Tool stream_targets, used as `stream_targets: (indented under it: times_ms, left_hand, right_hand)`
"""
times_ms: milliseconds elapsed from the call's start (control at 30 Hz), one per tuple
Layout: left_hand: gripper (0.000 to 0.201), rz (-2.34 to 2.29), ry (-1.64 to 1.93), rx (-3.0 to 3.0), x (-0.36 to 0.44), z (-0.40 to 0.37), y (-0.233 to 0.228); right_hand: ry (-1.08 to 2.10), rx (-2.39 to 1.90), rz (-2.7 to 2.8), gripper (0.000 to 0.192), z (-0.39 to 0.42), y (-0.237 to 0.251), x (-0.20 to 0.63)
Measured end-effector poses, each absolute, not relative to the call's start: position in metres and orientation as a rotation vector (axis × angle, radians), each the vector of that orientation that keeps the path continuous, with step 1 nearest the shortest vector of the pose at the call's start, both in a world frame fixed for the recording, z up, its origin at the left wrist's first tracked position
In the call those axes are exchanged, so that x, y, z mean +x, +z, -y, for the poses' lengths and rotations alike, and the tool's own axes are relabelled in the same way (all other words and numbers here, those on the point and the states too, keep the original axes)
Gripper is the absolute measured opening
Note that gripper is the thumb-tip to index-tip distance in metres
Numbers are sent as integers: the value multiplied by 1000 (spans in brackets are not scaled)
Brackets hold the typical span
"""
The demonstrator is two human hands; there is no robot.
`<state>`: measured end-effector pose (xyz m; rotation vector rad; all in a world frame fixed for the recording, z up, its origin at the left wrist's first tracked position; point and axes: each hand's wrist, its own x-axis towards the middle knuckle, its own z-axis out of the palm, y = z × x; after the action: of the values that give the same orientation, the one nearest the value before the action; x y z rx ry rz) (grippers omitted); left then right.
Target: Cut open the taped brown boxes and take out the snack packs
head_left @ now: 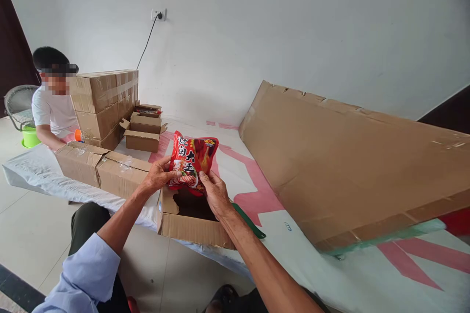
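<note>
Between my two hands is a red printed food packet (193, 159) with large dark lettering and a picture of food on it. My left hand (160, 175) grips its left edge, thumb on the front. At its lower right edge my right hand (216, 193) pinches it, thumb also on the front. Just below the packet stands an open cardboard box (196, 229) at the table's near edge; its dark inside is partly covered by the packet and my right arm. A green strip-like thing (249, 220) lies beside the box, partly behind my right forearm.
Closed cardboard boxes (123, 173) line the table's left edge, with a taller stack (97, 107) behind. Another open box (143, 142) stands further back. A large cardboard sheet (352, 156) leans on the right. A person (55, 107) sits at far left.
</note>
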<state>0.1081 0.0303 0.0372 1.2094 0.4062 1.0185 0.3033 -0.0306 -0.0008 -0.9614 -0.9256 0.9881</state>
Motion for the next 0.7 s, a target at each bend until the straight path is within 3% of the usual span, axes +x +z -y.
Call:
stream_targets:
  times_ms: [200,700]
  left_hand:
    - [68,-444,1052,1176,109,-31,40]
    - [85,-453,1084,1252,110,-27,42]
  right_hand:
    - [1032,-893,897,52,33,6,299]
    - [1067,-1001,906,61,41,14,300]
